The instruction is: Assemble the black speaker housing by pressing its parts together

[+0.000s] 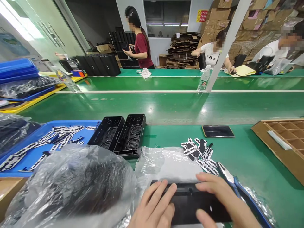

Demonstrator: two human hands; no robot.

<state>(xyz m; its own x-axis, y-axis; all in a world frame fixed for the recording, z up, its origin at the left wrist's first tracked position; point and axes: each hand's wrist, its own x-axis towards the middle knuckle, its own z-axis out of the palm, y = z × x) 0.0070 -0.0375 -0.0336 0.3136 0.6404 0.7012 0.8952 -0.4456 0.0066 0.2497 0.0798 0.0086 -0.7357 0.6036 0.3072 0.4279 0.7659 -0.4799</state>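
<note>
A black plastic casing (187, 205) lies lengthwise at the front of the bench, close to me. My left hand (156, 205) grips its left end, fingers laid over the top. Across its right part reaches my right hand (220, 196), with the fingers at the far edge and the thumb at the near side. Just beyond is a white foam sheet (171, 164) in clear plastic. Black-and-white adhesive strips (199, 153) lie piled behind my right hand. Blue-handled pliers (234, 182) rest beside that hand, partly hidden by it.
Two black speaker housings (131, 136) stand behind a bulky plastic bag (78, 183). A blue tray (78, 123) holds more strips. A phone (218, 131) and a divided cardboard box (273, 136) are at right. Several co-workers sit or stand beyond the green conveyor (147, 104).
</note>
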